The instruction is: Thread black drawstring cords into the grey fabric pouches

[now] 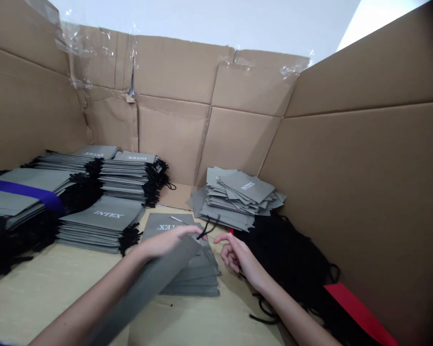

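My left hand (176, 240) holds a grey pouch (155, 278) that is blurred and tilted towards me, with a short black cord (208, 229) sticking up at its fingertips. Just to the right, my right hand (236, 252) has its index finger stretched towards that cord, the other fingers curled. Whether a thin thing sits at its fingertips is too small to tell. Beneath and behind the hands lies a fanned stack of grey pouches (198, 281) marked INTEX, with a thin light tool (176, 219) on top.
Neat stacks of grey pouches (108, 214) with black cords stand at the left, one crossed by a blue band (25, 190). A looser pouch pile (238, 197) is at the back right, beside black cords (288, 259) and a red strip (359, 312). Cardboard walls (173, 125) surround the table.
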`<state>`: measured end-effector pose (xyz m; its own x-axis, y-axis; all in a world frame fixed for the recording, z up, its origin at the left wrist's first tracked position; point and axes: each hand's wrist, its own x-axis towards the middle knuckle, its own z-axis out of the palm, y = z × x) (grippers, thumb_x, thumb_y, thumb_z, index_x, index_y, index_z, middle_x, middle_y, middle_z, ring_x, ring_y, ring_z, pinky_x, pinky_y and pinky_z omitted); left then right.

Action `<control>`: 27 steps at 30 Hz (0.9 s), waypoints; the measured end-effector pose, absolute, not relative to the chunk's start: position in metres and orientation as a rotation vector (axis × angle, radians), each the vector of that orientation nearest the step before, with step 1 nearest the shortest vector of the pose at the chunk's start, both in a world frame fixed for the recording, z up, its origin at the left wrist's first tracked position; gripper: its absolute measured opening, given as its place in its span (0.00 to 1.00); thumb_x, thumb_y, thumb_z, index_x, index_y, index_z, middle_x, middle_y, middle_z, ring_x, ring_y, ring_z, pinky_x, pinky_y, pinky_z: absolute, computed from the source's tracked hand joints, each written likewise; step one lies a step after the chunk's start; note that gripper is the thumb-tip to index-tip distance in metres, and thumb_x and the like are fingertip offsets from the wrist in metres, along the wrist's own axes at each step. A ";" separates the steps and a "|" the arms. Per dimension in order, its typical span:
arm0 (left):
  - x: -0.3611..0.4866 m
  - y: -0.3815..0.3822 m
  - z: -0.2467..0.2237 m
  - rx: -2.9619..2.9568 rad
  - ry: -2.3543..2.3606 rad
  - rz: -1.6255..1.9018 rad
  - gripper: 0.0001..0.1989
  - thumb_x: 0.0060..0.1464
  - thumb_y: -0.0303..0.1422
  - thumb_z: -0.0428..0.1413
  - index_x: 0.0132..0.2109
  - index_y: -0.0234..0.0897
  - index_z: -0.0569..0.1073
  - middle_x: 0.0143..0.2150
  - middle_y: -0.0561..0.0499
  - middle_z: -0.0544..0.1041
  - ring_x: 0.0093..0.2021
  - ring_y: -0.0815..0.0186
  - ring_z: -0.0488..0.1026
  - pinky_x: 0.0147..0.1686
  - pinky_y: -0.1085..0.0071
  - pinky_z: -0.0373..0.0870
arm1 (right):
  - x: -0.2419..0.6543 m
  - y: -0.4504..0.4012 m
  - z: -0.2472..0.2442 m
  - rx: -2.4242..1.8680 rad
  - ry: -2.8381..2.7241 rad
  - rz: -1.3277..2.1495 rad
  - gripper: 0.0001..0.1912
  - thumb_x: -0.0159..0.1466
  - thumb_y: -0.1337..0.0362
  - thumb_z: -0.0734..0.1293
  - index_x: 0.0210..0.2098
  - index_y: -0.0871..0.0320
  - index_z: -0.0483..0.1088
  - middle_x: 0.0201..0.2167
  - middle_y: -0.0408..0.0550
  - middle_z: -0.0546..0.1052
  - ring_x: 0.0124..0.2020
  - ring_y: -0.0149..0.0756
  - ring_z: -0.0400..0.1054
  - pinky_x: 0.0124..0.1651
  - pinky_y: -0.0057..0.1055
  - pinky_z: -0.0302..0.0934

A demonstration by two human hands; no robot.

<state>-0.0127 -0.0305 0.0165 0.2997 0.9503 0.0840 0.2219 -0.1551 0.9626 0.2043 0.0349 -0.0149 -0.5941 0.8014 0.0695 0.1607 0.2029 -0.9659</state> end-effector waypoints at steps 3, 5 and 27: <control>-0.007 -0.034 0.017 1.843 1.063 0.821 0.13 0.51 0.35 0.51 0.45 0.40 0.70 0.44 0.51 0.73 0.45 0.62 0.66 0.46 0.71 0.59 | 0.203 0.026 -0.018 -0.879 -1.961 1.344 0.25 0.60 0.43 0.54 0.37 0.60 0.65 0.13 0.36 0.60 0.13 0.23 0.48 0.16 0.22 0.42; -0.005 -0.034 0.017 1.944 1.077 0.765 0.11 0.54 0.36 0.48 0.42 0.39 0.70 0.42 0.52 0.72 0.44 0.63 0.66 0.45 0.72 0.60 | 0.201 0.022 -0.020 -0.880 -1.991 1.302 0.21 0.60 0.46 0.58 0.34 0.59 0.66 0.13 0.35 0.59 0.14 0.23 0.49 0.17 0.22 0.43; 0.002 -0.031 0.004 2.093 1.257 0.625 0.16 0.56 0.37 0.43 0.35 0.36 0.73 0.32 0.51 0.73 0.34 0.65 0.68 0.34 0.74 0.60 | 0.202 0.038 -0.019 -0.929 -1.875 1.243 0.09 0.48 0.60 0.70 0.23 0.60 0.71 0.17 0.40 0.69 0.19 0.28 0.61 0.23 0.25 0.55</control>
<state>0.0022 -0.0312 0.0042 0.4373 0.8955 0.0833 0.6069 -0.3622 0.7074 0.2024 0.0384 -0.0190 -0.5038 0.8494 0.1573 0.1857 0.2843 -0.9406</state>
